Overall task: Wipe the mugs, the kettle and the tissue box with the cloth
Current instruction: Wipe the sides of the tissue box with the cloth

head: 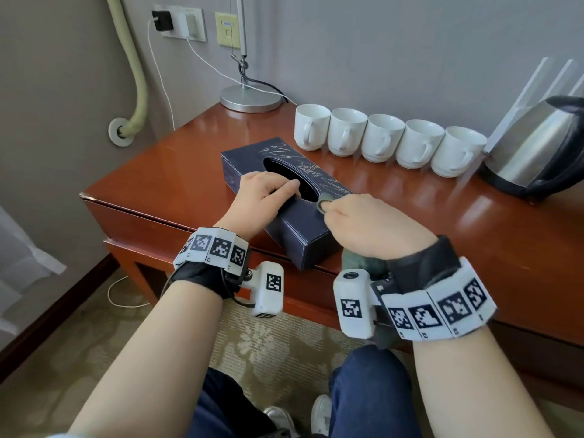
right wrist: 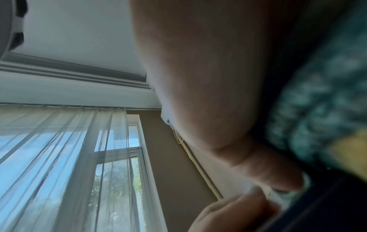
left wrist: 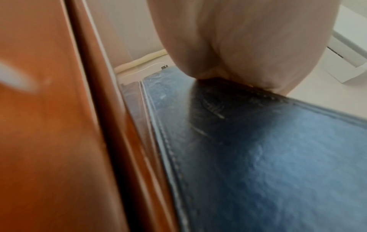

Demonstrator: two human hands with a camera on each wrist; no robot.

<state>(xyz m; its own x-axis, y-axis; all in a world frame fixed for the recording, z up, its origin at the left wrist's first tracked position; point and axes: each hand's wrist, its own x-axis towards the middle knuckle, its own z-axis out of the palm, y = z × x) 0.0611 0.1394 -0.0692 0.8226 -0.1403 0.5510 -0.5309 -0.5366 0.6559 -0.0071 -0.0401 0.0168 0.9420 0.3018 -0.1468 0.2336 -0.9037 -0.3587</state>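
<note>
From the head view, a glossy red-brown wooden desk point(head: 177, 172) sits in the corner of a room with grey walls and a patterned carpet below. A navy tissue box point(head: 303, 235) lies at an angle near the front of the desk, its near end right at the front edge. Count five white mugs point(head: 384, 142) in a row along the back wall, handles facing forward, each just beside the next. One steel kettle point(head: 534, 150) stands at the right end of the row, close to the last mug. One lamp base point(head: 251, 98) sits at the back left corner, and there is bare desk left of the box and between the box and the mugs. The left hand point(head: 260, 200) rests on the box top with fingers curled at the rim of the oval opening. The right hand point(head: 366, 224) is closed round a green cloth point(head: 325, 203), a fold poking out at the thumb and pressed on the box top, the rest hanging below the wrist.

Left wrist view: the left hand point(left wrist: 234, 47) presses down on the blue stitched side of the tissue box point(left wrist: 278, 164), with the desk edge point(left wrist: 49, 125) running alongside, close and blurred.

Right wrist view: the right hand point(right wrist: 208, 86) fills the frame, the cloth point(right wrist: 317, 109) bunched against the palm. One window with sheer curtains point(right wrist: 69, 157) takes up the left side.
</note>
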